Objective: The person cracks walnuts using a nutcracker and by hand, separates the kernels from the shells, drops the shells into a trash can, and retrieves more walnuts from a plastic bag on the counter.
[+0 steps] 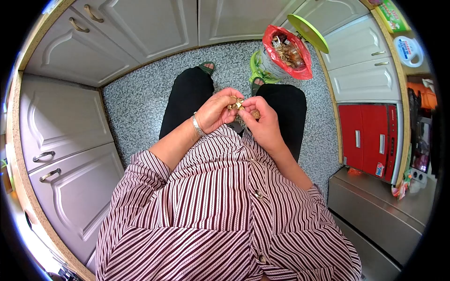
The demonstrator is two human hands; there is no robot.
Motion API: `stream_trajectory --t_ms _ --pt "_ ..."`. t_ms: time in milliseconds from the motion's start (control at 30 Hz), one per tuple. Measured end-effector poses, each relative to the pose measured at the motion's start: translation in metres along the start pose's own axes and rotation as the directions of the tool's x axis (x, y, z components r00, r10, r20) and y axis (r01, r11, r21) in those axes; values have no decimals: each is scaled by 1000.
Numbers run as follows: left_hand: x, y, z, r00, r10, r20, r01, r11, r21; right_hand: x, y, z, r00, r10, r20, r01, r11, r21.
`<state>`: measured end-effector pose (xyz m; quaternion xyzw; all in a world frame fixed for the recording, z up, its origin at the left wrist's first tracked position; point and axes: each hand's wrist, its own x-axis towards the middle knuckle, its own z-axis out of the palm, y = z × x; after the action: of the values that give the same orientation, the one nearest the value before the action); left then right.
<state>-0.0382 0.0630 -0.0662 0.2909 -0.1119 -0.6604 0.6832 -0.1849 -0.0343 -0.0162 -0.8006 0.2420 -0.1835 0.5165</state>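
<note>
Broken nut (238, 104), walnut by its look, pinched between two bare hands.

Left hand (217, 110) closed, thumb and fingers gripping the pieces; right hand (262, 122) nipped in from the other side, fingertips on the same pieces, a brown lump (255, 114) tucked under its fingers, whole or cracked cannot tell; likely light and dry, shell stiff, kernel brittle; best held lightly by the shell edges; red bin liner (303, 73) beyond the grip, off rightward.
</note>
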Motion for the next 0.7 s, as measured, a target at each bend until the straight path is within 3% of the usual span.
stream_trajectory --t_ms 233,300,700 --pt "1 -2 -3 998 -7 67 3 998 66 1 4 -1 997 60 -51 -61 998 -11" --pt "1 -3 -5 996 -16 84 8 996 86 1 0 -2 979 204 -19 -203 977 62" --pt "-1 -4 2 997 -55 50 45 981 190 -2 5 -2 971 239 -8 -237 965 112"
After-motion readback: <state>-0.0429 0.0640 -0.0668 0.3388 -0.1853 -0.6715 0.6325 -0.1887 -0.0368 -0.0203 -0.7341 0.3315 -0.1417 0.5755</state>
